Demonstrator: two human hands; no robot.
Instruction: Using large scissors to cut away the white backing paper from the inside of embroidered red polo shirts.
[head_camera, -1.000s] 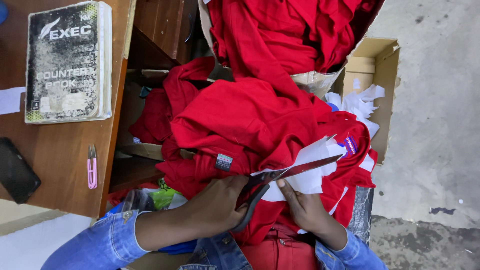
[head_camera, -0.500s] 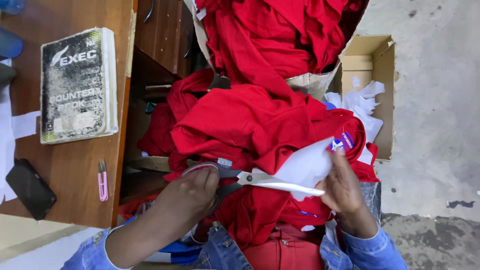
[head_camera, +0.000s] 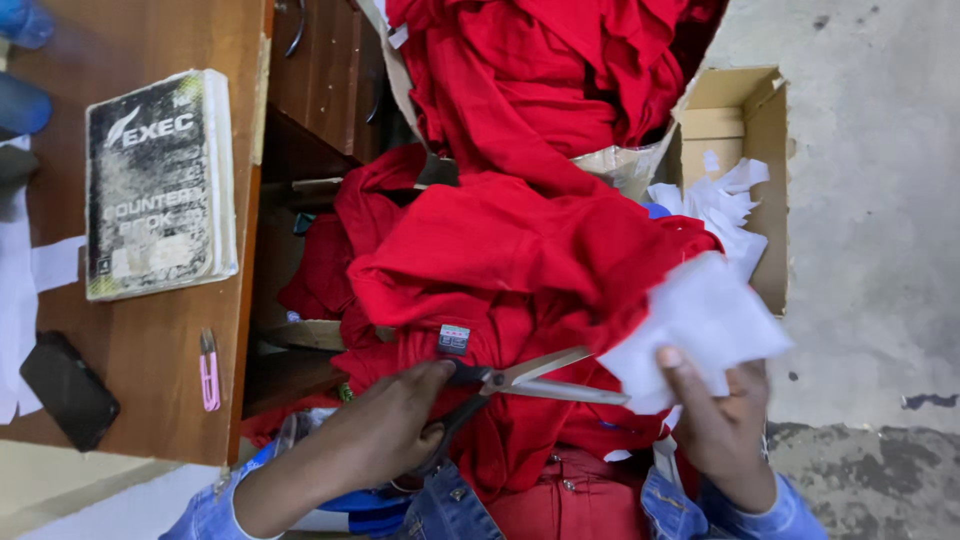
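A big heap of red cloth (head_camera: 520, 250) fills the middle of the view and spills from twelve o'clock down onto the person's lap at six o'clock. At nine o'clock stands a brown wooden counter (head_camera: 150, 380), its drawer front facing the cloth. At about two o'clock an open cardboard box (head_camera: 750, 130) sits on the grey concrete floor (head_camera: 880, 200), with scraps of white paper (head_camera: 725, 195) inside it. On the counter at ten o'clock lies a worn book (head_camera: 160, 185) with a dark cover and yellowed pages. The left hand (head_camera: 385, 420), at seven o'clock, is curled through the dark handles of a pair of scissors (head_camera: 520, 385), gripping them; the blades stand a little apart and point toward three o'clock, their tips touching the edge of a white sheet (head_camera: 700, 325). The right hand (head_camera: 715, 425), at five o'clock, pinches that sheet from below, thumb on top, holding it just above the red cloth at about four o'clock. Both wrists show blue denim cuffs. A black phone (head_camera: 68, 390) lies on the counter at eight o'clock, near the counter's lower edge. Just beside it, toward the counter's edge, lies a small pink clip (head_camera: 209, 370). A small grey label (head_camera: 453, 339) sits on the cloth just above the scissors' handles.
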